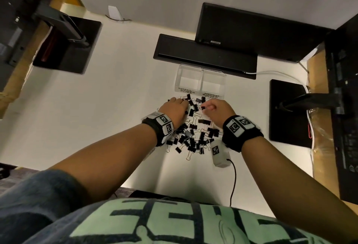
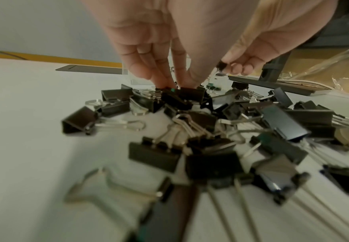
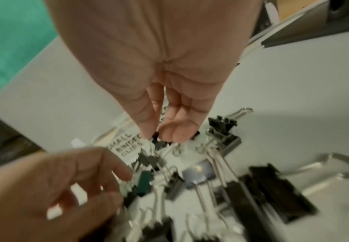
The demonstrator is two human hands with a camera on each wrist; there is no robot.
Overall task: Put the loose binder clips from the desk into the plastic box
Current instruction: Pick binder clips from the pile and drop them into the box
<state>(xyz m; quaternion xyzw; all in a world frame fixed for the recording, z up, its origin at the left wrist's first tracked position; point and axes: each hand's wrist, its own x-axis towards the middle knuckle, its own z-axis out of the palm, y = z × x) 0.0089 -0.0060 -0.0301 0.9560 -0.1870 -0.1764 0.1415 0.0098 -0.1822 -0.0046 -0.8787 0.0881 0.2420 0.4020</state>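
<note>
Loose black binder clips with folded silver wire handles lie in a tangled heap on the white desk, between the two wrists, reaching up to the front wall of the clear plastic two-compartment box. Two sizes mixed; box labels read small and medium. Both compartments look empty.

Handling, as judged: each clip light and rigid, painted steel body slick, wire loops apt to hook neighbours and drag extras along. Best hold is a pinch across the flat black body; a pinch on a handle loop lets the clip swing.

Right hand at the heap's far edge, thumb and forefinger closed on one small black clip, other fingers curled, just short of the box front.

Left hand palm down over the heap's far left part, fingers bent down, tips touching black clip bodies; whether it actually has one gripped cannot be told.

Beyond the box: long black bar, black monitor bases either side.
</note>
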